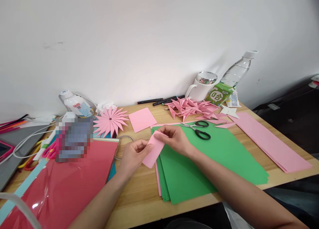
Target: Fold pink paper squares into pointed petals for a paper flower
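Between my hands is a folded strip of pink paper (pixel 154 154), tilted above the table. My left hand (pixel 134 154) pinches its left edge, and my right hand (pixel 173 139) grips its upper right end. Just beyond them a flat pink paper square (pixel 143 119) lies on the wood. Black-handled scissors (pixel 201 130) rest on a stack of green paper (pixel 211 162), right of my right hand. Behind the stack is a pile of folded pink paper pieces (pixel 190 107). A pink paper pinwheel-like star (pixel 110 120) sits to the left.
A white mug (pixel 200 87), a green box (pixel 218 93) and a leaning clear bottle (pixel 236 71) stand by the wall. Long pink strips (pixel 270 141) lie at the right. Red sheets in plastic (pixel 67 179) cover the left side, near a white bottle (pixel 78 104) and cables.
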